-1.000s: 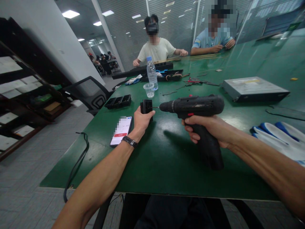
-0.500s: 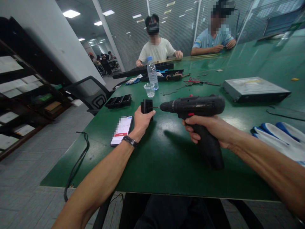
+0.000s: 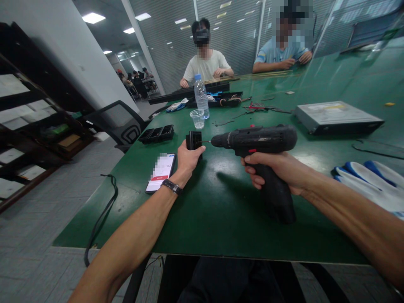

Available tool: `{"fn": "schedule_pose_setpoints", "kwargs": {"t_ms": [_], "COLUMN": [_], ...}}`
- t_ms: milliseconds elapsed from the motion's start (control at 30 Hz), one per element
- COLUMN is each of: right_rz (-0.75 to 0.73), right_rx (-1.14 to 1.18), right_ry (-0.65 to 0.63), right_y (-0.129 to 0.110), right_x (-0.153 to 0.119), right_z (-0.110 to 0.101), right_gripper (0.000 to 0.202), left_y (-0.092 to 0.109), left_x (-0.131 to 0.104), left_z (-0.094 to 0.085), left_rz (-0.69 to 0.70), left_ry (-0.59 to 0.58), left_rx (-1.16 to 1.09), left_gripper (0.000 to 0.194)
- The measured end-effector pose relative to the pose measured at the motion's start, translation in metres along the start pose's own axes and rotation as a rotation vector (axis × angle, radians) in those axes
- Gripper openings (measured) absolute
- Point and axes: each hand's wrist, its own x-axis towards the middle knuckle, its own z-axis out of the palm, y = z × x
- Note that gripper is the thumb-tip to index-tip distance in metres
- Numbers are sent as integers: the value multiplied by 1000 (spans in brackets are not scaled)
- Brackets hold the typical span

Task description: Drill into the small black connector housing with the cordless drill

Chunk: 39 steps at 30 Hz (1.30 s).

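Note:
A black cordless drill (image 3: 259, 139) is held level by its grip in my right hand (image 3: 268, 168), its chuck facing left. From the chuck a thin bit (image 3: 205, 142) reaches to a small black plastic part (image 3: 195, 141). My left hand (image 3: 188, 159) is closed round that part and keeps it upright on the table, thumb at its right side, close to the bit. Whether the tip is inside the part cannot be made out. A phone (image 3: 161, 172) with a lit screen lies beside my left wrist.
On the green table (image 3: 202, 227) are a black compartment tray (image 3: 157, 134), a plastic cup (image 3: 198, 119) and a water bottle (image 3: 201, 97). A metal-cased box (image 3: 339, 118) and white-blue gloves (image 3: 372, 185) lie right. Two people sit across; red-handled pliers (image 3: 257, 107) lie mid-table.
The person opposite in the white shirt has drawn one hand inward. My hands, the drill and the black part look nearly the same.

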Motion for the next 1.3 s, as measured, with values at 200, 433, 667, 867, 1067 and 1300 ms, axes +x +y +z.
{"fn": "schedule_pose_setpoints", "kwargs": {"t_ms": [200,433,667,867,1067,1300], "right_rz": [5,6,6,4,5,8], "right_rx": [-3,-1,-4,-7,-12,-16], "right_ry": [-1,-6,3,4,8,6], "right_y": [0,0,-1,-2,-3,-2], "right_x": [0,0,-1,-1,-2,-2], "right_z": [0,-1,0,2,3,1], "right_gripper": [22,23,24,26,24,21], "left_y": [0,-3,-1,1,3,3], "left_x": [0,2,1,-1,-1,-1], "left_z": [0,1,1,1,0,1], "left_rz": [-6,-1,-7,-9,-23,-5], "left_ry": [-6,5,0,-4,-3,2], "left_rx": [-8,7,9,0,-11,8], "left_gripper": [37,36,37,37,38,36]}}
